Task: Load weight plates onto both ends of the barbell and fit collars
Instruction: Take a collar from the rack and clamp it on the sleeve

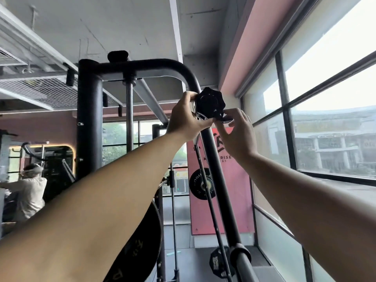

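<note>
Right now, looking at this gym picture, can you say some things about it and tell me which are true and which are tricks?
1. Both hands are on the collar. True: the left hand grips it and the right hand pinches its lower edge.
2. The collar is bright red. False: it is black.
3. The hands are down by the floor. False: they are raised up near the curved top of the rack frame.
4. A big window is on the right. True.
5. The banner behind the hands is pink. True.
</note>
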